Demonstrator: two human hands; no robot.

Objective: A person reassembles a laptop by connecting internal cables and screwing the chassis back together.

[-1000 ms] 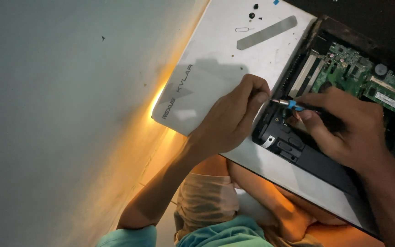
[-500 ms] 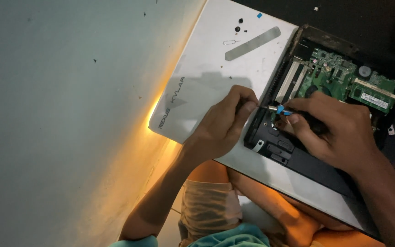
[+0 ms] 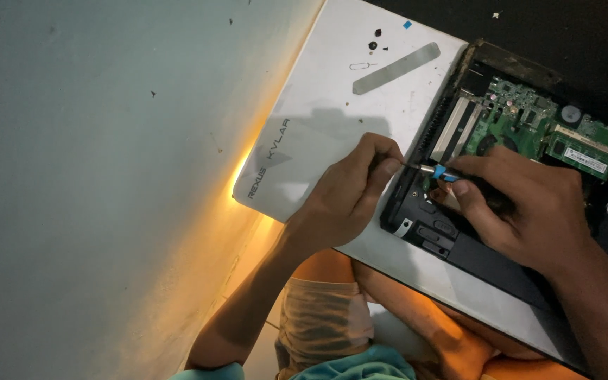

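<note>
Hands barely shifted; right hand grips screwdriver, left hand pinches its tip at open laptop near mat edge. Cover off, screws out; board still in.

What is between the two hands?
In the head view, the thin metal shaft of a small screwdriver with a blue collar bridges the gap between the left hand and the right hand, above the opened laptop's black edge.
</note>
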